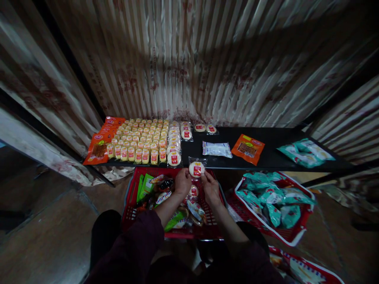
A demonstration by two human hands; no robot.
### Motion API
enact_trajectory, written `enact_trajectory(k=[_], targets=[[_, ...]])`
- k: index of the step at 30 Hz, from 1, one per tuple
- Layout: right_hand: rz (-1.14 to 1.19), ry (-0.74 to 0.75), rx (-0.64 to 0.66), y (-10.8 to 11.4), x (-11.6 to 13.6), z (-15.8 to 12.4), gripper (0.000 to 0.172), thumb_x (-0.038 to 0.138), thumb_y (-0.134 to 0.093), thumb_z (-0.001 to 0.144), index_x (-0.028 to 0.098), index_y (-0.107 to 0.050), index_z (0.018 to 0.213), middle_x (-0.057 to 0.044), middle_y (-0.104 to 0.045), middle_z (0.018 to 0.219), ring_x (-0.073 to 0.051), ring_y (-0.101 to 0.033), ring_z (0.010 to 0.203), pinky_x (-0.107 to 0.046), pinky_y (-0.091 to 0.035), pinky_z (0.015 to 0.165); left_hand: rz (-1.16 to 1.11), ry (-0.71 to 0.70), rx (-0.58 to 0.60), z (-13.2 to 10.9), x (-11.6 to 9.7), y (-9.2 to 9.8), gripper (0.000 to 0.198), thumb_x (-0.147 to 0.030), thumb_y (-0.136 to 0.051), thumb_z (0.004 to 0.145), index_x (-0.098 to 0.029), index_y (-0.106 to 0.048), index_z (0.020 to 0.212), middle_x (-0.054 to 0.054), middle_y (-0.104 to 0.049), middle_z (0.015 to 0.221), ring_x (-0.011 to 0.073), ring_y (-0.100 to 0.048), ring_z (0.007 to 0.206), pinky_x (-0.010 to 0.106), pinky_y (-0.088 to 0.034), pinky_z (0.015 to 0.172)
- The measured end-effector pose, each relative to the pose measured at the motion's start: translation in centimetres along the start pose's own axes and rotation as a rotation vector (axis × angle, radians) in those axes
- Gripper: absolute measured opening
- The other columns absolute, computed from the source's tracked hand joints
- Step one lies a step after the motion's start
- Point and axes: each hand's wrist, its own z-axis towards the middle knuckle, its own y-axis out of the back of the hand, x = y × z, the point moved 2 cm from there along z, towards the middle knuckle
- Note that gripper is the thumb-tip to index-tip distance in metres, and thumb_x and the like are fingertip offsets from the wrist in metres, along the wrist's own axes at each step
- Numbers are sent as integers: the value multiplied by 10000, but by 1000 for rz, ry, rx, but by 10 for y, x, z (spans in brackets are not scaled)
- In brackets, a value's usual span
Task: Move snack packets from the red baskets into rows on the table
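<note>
Between both hands is a round, pale packaged cake (196,169) with a red and yellow label in a clear wrapper. My left hand (182,182) pinches its left side, and my right hand (211,187) grips its lower right edge. They hold it just in front of the black shelf (194,148), above a red basket (129,197). Inside that basket, another round cake (194,191) lies below my hands among mixed packets. Similar round cakes (174,158) stand in a column on the shelf, beside many rows of small yellow packaged cakes (138,154).
Orange packets (102,144) lie at the shelf's left end. Farther right are a white packet (217,149), an orange packet (248,149) and green bags (304,153). A red basket (308,221) of green bags stands at right. A striped curtain (189,59) hangs behind the shelf.
</note>
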Motion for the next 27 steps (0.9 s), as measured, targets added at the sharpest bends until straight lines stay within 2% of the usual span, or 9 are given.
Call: enact_trajectory(k=[5, 11, 21, 27], targets=[[41, 6, -29, -8, 7, 27, 520, 454, -730, 635, 182, -686, 1076, -49, -736, 979, -194, -673, 823, -321, -533, 770, 26, -30, -41, 15, -17, 0, 401, -40, -455, 798, -146, -541, 1175, 94, -676, 1033, 161, -627, 971, 296, -472, 895], [29, -17, -96, -15, 14, 49, 530, 445, -742, 579, 171, -696, 1030, -34, -741, 923, -196, -667, 803, -354, -525, 811, -5, -107, -32, 30, -29, -3, 398, 20, -419, 764, -161, -576, 1081, 78, -671, 1030, 145, -624, 973, 285, -462, 918], [-60, 76, -55, -20, 10, 79, 477, 432, -691, 604, 183, -690, 1011, -41, -719, 975, -203, -643, 897, -357, -509, 831, 86, -99, -62, 47, -39, -8, 464, 4, -450, 740, -138, -564, 1167, 124, -640, 1127, 209, -569, 1105, 341, -427, 992], [-31, 25, -74, -27, 11, 92, 471, 370, -696, 552, 173, -650, 977, -7, -698, 773, -170, -634, 709, -329, -513, 728, 168, -83, -61, 55, -51, -6, 442, 1, -447, 743, -91, -569, 1158, 158, -606, 1183, 221, -532, 1159, 347, -389, 1037]])
